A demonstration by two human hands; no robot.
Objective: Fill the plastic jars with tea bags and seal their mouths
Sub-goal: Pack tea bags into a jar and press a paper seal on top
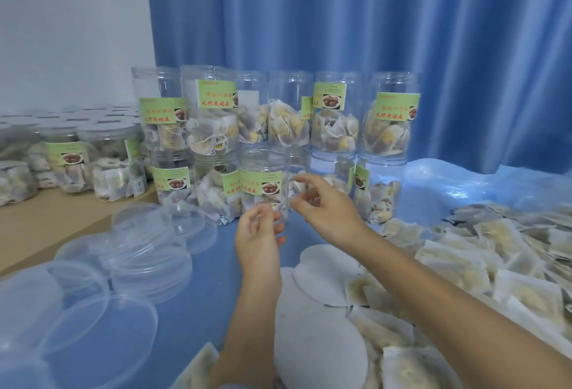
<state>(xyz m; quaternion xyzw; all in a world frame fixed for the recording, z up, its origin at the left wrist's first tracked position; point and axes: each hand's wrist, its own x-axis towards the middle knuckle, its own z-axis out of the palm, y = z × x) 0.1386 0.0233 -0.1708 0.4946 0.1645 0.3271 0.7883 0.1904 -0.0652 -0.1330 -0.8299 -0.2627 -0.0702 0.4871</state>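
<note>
Clear plastic jars (383, 122) with green labels stand two rows high at the back of the blue table, part-filled with tea bags and without lids. My left hand (260, 237) and my right hand (325, 206) hover close together just in front of the lower row of jars (263, 187). The fingers of both hands are curled, fingertips nearly meeting. Motion blur hides whether anything clear or small sits between them. Loose tea bags (483, 265) lie heaped to the right. White round seal discs (325, 277) lie under my right forearm.
Clear lids (145, 258) are stacked and scattered at the left front. Lidded, filled jars (105, 165) stand on a brown surface at the far left. A blue curtain (371, 17) hangs behind the table. Crumpled blue plastic sheet (464, 184) lies at the right rear.
</note>
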